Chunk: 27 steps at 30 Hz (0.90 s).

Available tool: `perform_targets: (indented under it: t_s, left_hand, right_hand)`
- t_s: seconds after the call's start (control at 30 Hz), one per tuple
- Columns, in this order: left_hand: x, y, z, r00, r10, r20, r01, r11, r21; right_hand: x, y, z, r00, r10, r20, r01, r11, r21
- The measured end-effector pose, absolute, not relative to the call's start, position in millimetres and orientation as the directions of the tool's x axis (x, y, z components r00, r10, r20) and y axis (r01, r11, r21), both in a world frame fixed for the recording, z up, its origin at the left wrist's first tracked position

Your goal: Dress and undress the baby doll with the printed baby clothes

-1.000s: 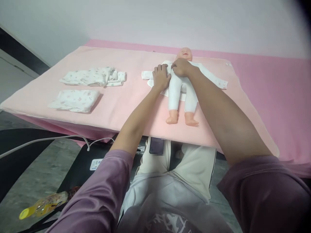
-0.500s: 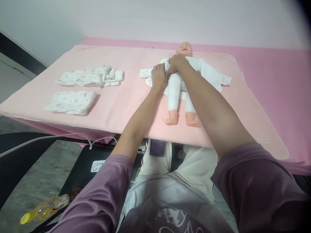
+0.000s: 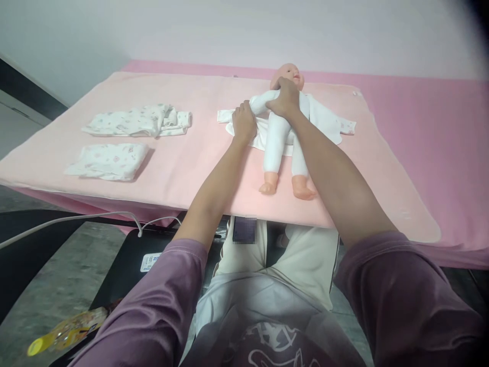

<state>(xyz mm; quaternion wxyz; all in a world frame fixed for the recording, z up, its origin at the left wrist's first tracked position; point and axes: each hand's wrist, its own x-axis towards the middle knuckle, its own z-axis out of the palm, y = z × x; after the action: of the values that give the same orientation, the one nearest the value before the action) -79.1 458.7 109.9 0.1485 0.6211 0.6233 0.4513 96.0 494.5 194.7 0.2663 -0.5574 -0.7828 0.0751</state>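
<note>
While wide, right grip (image 3: 286,100) against the doll (image 3: 275,138)

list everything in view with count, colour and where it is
baby doll: one, white with pink head and feet, on the pad
long-sleeved baby top: one, white, under and beside the doll
patterned folded garments: two, white, pad's left side
pad: one, pale pink, over the pink cloth
pink cloth: one, darker, beneath
cable: one, white, lower left
bottle: one, yellow-capped, lower left
label: one, white, lower left
phone-like item: one, dark, left thigh
trousers: one pair, cream, below
sleeves: two, purple, both arms
left hand: one, bare, by the doll's right arm
right hand: one, bare, at the doll's chest
</note>
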Motion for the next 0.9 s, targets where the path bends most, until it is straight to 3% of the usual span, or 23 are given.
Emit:
perform_targets:
  t_s: [0.13,0.33,0.53,0.7,0.83,0.9]
  left_hand:
    - [-84.6,467.6,102.9,-0.207,0.923,0.324,0.599,-0.142,0.788]
    - [-85.9,467.2,104.4,-0.233,0.918,0.321,0.562,-0.142,0.815]
    - [-81.8,462.9,105.0,-0.21,0.922,0.324,0.633,-0.125,0.764]
    - [-80.8,462.7,109.4,-0.179,0.908,0.379,0.594,-0.207,0.777]
    - [-81.3,464.3,117.7,-0.296,0.887,0.354,0.488,-0.179,0.854]
    - [-81.3,461.1,121.9,-0.38,0.855,0.353,0.441,-0.167,0.882]
  right_hand:
    - [120.5,496.8,202.0,-0.197,0.911,0.362,0.827,0.353,-0.437]
    - [137.6,505.5,201.6,-0.062,0.922,0.382,0.773,0.287,-0.566]
    - [147.6,501.6,204.5,-0.068,0.928,0.366,0.751,0.289,-0.593]
    - [140.2,493.1,208.0,-0.219,0.917,0.333,0.771,0.372,-0.517]
    - [118.5,496.4,205.2,-0.265,0.914,0.308,0.8,0.387,-0.459]
    - [115.0,499.1,201.9,-0.238,0.901,0.362,0.806,0.391,-0.444]
